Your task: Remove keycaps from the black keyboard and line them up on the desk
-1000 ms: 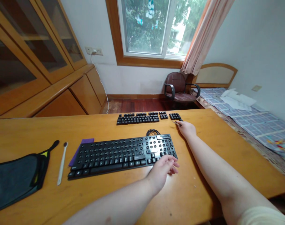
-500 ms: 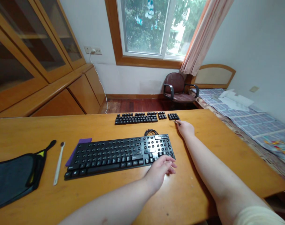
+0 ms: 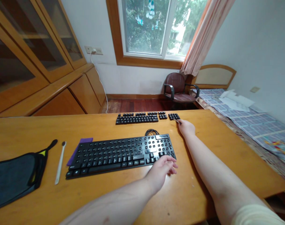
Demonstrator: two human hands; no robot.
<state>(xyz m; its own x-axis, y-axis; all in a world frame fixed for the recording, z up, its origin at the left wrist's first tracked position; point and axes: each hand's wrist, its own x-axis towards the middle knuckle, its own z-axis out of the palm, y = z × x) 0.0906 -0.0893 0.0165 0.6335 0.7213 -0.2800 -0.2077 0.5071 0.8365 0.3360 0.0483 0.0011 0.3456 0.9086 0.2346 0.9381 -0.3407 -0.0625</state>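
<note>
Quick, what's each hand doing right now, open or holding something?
Left hand: loosely open at the keyboard's near right corner, nothing visibly held.
Right hand: closed on a small thin tool, beside the loose keycaps.

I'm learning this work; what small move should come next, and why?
Probably have the right hand set any cap gripped by its thin object (too small to tell) in line with the loose keycaps: it is at their near edge, they lie in tidy rows, and upper rows on the keyboard are bare.
</note>
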